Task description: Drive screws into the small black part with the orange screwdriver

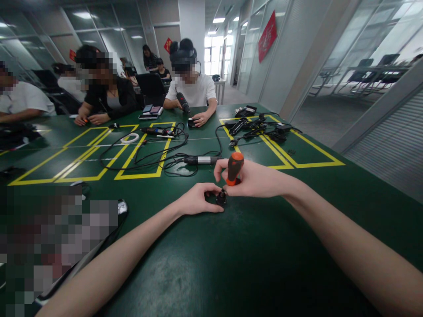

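My right hand (256,179) grips an orange and black screwdriver handle (234,167), held upright over a small black part (221,197) on the green table (251,246). The screwdriver's tip is hidden behind the part and my fingers. My left hand (198,200) pinches that small black part from the left and holds it against the table top. The two hands nearly touch at the part.
A tangle of black cables with a cylindrical tool (202,160) lies just beyond my hands inside yellow tape boxes. More black devices and cables (257,127) sit at the far right. Several people sit across the table, one holding a dark tool (183,103). A blurred object is at the near left.
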Demonstrator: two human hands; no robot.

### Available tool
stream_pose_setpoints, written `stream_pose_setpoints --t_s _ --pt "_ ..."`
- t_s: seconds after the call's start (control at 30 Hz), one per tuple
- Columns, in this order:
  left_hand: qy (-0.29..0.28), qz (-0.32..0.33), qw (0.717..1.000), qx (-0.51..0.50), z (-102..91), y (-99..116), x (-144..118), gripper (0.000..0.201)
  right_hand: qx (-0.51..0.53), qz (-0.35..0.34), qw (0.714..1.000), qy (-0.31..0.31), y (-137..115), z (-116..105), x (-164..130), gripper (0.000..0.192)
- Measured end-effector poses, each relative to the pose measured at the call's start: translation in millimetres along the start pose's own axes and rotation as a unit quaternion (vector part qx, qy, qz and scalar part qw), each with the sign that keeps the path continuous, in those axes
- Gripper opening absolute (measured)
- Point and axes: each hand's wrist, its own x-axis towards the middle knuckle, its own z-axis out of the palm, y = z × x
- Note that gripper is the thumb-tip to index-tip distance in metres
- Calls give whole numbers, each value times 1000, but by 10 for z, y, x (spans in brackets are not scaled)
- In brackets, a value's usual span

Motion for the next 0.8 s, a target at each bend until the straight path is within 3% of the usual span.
stream_pose_setpoints --t_s 0.27,0.57,0.8 --pt "-2 6 1000 8 -2 -38 -1 38 -56 -5 998 26 29 31 14 15" --pt "-2 12 1000 8 4 -44 0 36 -36 -7 999 9 42 11 11 20" --pt "-1 12 1000 13 6 -51 -5 38 -47 -8 998 30 56 34 14 18"
